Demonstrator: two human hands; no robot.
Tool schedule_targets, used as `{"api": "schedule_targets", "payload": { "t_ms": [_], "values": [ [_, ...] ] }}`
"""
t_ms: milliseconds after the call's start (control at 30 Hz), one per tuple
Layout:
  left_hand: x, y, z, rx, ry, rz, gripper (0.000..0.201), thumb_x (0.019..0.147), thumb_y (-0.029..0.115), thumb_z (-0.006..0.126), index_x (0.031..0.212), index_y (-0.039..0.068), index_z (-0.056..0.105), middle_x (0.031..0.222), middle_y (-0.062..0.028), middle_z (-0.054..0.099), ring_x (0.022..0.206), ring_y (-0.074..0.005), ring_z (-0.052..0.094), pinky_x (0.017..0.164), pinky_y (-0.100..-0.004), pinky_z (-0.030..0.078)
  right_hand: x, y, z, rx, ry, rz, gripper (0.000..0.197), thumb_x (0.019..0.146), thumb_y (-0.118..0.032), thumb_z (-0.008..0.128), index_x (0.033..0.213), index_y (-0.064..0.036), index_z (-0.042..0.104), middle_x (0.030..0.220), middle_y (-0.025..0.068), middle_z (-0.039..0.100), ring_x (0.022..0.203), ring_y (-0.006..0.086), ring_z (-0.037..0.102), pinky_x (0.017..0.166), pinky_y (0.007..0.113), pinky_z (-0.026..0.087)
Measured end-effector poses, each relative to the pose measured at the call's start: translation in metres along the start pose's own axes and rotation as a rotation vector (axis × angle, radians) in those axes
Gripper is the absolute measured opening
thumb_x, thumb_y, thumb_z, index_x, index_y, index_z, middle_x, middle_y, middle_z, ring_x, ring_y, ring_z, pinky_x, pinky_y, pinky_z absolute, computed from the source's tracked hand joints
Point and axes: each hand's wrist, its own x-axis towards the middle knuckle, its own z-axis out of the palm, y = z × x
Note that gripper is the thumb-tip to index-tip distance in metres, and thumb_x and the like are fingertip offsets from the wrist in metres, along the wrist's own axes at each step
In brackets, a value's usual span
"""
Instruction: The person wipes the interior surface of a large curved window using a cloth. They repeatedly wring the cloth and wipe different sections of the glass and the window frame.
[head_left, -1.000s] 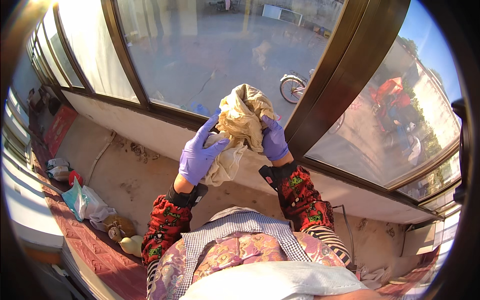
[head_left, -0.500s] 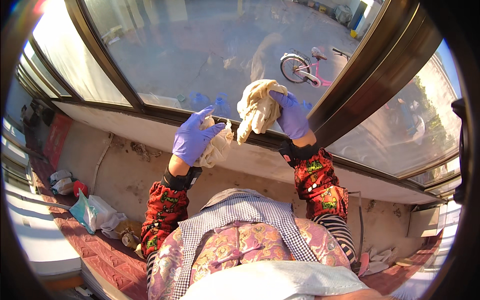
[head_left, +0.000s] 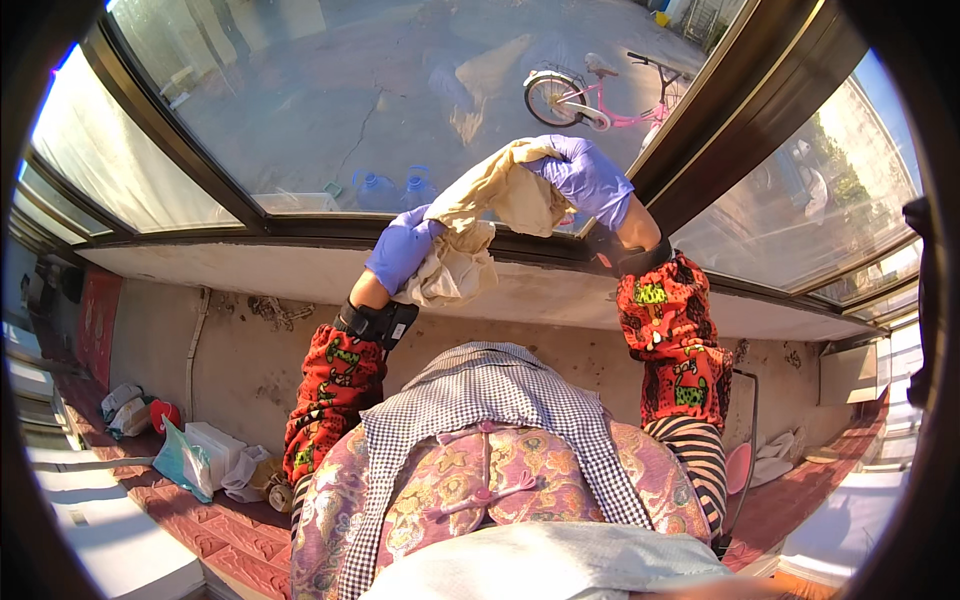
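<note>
A cream cleaning cloth (head_left: 483, 193) is stretched between my two gloved hands in front of the window pane. My left hand (head_left: 402, 246), in a purple glove, is closed on its lower left end. A paler crumpled cloth (head_left: 452, 270) hangs beneath that hand; whether it is a separate piece I cannot tell. Higher up and to the right, my right hand (head_left: 588, 180), also gloved in purple, grips the cloth's other end, and a fold droops below its fingers. Both hands are just above the dark lower window frame (head_left: 330, 227).
Through the glass pane (head_left: 330, 90) a pink bicycle (head_left: 600, 105) and blue plastic bottles (head_left: 376, 190) show outside. A thick dark window post (head_left: 740, 110) rises at the right. Below the frame runs a pale ledge (head_left: 560, 292). Bags (head_left: 205, 455) lie at the lower left.
My left hand has closed on the cloth's hanging end. The bunched cloth is now drawn out between both hands, and my right hand has moved slightly right and up. The view has shifted.
</note>
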Motion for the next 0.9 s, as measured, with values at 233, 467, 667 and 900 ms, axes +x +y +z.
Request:
{"api": "schedule_targets", "payload": {
  "t_ms": [233, 467, 667, 900],
  "values": [
    [-0.013, 0.032, -0.007, 0.031, -0.213, 0.150, 0.040, 0.096, 0.020, 0.054, 0.129, -0.001, 0.060, 0.114, -0.0134, 0.070, 0.103, -0.0217, 0.064, 0.094, -0.0325, 0.048, -0.014, 0.037, 0.026, -0.548, 0.535, 0.098, 0.036, 0.095, -0.040, 0.062, 0.120, -0.0155, 0.068, 0.089, 0.0133, 0.074, 0.078, 0.0338, 0.068, 0.082, 0.043, 0.050],
    [-0.042, 0.058, 0.027, 0.532, -0.191, 0.052, 0.075, 0.093, 0.044, 0.068, 0.153, 0.010, 0.038, 0.131, -0.0213, 0.063, 0.121, -0.0339, 0.061, 0.102, -0.0371, 0.047, 0.000, 0.069, 0.069, 1.160, 0.503, 0.214, 0.028, 0.102, -0.021, 0.055, 0.120, -0.0034, 0.066, 0.114, 0.0049, 0.068, 0.102, 0.0158, 0.065, 0.091, 0.029, 0.052],
    [-0.021, 0.050, 0.018, 0.397, 0.061, 0.108, 0.091, 0.083, 0.043, 0.077, 0.152, 0.003, 0.033, 0.134, -0.0216, 0.061, 0.119, -0.0355, 0.062, 0.097, -0.0366, 0.050, -0.010, 0.060, 0.067, 1.381, 0.178, 0.174, 0.034, 0.103, -0.026, 0.047, 0.122, -0.0036, 0.064, 0.116, 0.0090, 0.069, 0.105, 0.0199, 0.066, 0.094, 0.035, 0.053],
    [-0.005, 0.034, 0.003, -0.473, -0.188, -0.101, 0.036, 0.089, 0.001, 0.070, 0.125, -0.002, 0.062, 0.112, -0.0081, 0.070, 0.095, -0.0145, 0.067, 0.086, -0.0278, 0.056, -0.026, 0.063, 0.059, 1.142, 0.086, 0.274, 0.035, 0.097, -0.026, 0.056, 0.124, -0.0060, 0.061, 0.120, 0.0115, 0.067, 0.106, 0.0238, 0.066, 0.096, 0.038, 0.051]
  ]
}}
